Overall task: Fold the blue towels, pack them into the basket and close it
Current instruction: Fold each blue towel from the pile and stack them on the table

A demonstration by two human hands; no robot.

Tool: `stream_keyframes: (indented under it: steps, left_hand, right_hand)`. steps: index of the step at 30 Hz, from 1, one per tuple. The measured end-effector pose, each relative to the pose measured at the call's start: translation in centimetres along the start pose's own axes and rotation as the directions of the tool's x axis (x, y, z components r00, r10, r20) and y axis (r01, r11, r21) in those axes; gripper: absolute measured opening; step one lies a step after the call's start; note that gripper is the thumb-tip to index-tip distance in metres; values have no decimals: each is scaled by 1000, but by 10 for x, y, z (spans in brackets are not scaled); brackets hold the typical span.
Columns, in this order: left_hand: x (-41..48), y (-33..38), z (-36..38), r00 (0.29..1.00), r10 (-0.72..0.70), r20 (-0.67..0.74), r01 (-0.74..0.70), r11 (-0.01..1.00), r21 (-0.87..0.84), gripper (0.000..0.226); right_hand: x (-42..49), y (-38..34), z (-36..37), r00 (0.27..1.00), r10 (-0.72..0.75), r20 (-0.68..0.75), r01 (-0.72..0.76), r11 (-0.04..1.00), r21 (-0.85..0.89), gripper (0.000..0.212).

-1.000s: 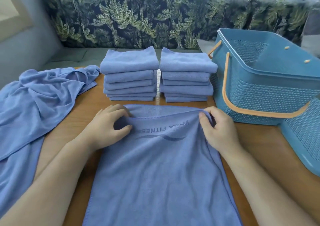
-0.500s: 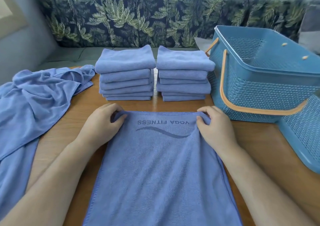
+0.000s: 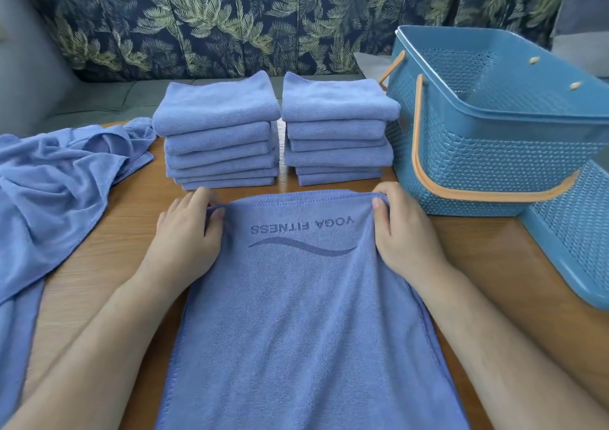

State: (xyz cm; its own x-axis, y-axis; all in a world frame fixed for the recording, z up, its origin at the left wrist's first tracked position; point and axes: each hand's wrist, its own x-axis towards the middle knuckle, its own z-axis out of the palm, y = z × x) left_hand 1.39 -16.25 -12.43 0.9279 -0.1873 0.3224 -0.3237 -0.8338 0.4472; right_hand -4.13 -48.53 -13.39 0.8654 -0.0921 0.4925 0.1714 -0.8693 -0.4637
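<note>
One blue towel [image 3: 296, 314] lies spread flat on the wooden table [image 3: 108, 232], directly in front of the person. Its long side runs from the hands down to the lower edge of the view. The print "YOGA FITNESS" with a wave line is near its far edge and reads upside down from here.

The left hand [image 3: 184, 238] pinches the far left corner of this towel, with the thumb on top of the cloth and the fingers curled over the edge. The right hand [image 3: 405, 235] pinches the far right corner in the same way. Between the two hands the far edge is a little raised.

Behind the towel stand two stacks of folded blue towels, the left stack [image 3: 217, 126] and the right stack [image 3: 336, 123]. They are just beside each other with a narrow gap between them, and each has several towels.

The blue basket [image 3: 494, 166] stands on the table just to the right of the right stack, and it is open. Inside I see only its perforated walls and floor and two small beige knobs on the far wall. An orange handle [image 3: 425, 166] hangs down over its front side. The lid [image 3: 573, 232] is at the right front of the basket; whether it leans on the basket I cannot tell.

A heap of unfolded towels [image 3: 56, 192] lies on the left part of the table. A sofa [image 3: 230, 24] with a leaf pattern is behind the table.
</note>
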Motion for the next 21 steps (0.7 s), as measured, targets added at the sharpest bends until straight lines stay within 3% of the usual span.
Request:
stream_keyframes:
  steps: [7,13,18,21]
  left_hand:
    - [3,2,-5,992,-104,-66,79,948,-309,11]
    - [8,-8,-5,966,-254,-53,214,894,-393,9]
    - [16,-16,-5,975,-219,-29,188,893,-408,23]
    - [14,-22,-4,969,-242,-47,189,853,-486,19]
  right_hand:
    - [-1,1,-6,997,28,-72,-18,991,132,5]
    - [3,2,-7,985,74,-157,-49,987,156,9]
    - [2,4,-5,986,44,-161,-18,987,161,17]
    - [3,5,-3,990,58,-126,-36,984,172,8]
